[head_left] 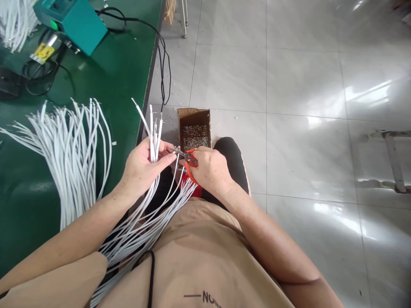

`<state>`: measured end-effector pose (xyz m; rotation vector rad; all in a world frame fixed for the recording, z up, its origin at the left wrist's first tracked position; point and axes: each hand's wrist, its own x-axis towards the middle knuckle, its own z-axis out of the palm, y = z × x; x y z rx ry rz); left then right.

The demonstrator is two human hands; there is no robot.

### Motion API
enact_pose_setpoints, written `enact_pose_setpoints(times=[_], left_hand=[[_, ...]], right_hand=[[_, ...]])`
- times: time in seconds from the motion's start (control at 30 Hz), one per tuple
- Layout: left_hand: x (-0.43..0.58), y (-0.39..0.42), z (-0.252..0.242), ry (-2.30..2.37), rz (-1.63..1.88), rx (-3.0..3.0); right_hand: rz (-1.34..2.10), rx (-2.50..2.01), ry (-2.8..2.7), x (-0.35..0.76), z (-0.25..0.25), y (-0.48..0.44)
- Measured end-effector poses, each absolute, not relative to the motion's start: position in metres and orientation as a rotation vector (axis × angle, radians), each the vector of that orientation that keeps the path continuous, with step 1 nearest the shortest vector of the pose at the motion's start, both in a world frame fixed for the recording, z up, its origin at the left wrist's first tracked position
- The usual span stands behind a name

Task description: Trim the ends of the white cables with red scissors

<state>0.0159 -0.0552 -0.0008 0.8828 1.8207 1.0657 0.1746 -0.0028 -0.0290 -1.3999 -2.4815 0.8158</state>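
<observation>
My left hand is closed around several white cables, whose stripped ends stick up past the fingers. Its thumb and forefinger pinch one more cable near the tip. My right hand grips orange-handled cutting pliers. The jaws point left and meet the pinched cable's end by my left fingertips; whether they are fully closed on it I cannot tell. A loose bundle of white cables lies across my lap, its ends just below the pliers.
An open cardboard box with small metallic scraps stands between my knees. On the green table at left lie a large white cable bundle, a teal machine and black cords. Scraps dot the tiled floor.
</observation>
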Motion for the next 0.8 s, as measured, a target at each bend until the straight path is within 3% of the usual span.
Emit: enact_pose_setpoints(times=[0.3,0.8], left_hand=[[0.0163,-0.0574,-0.0007,1.866,1.047,1.043],[0.0143,-0.0555,-0.0044,1.805,1.030,0.952]], right_hand=[[0.705,-1.360,-2.522,0.1756,-0.0290,-0.0076],[0.798,-1.334,-2.494,0.1742,-0.0368,-0.0087]])
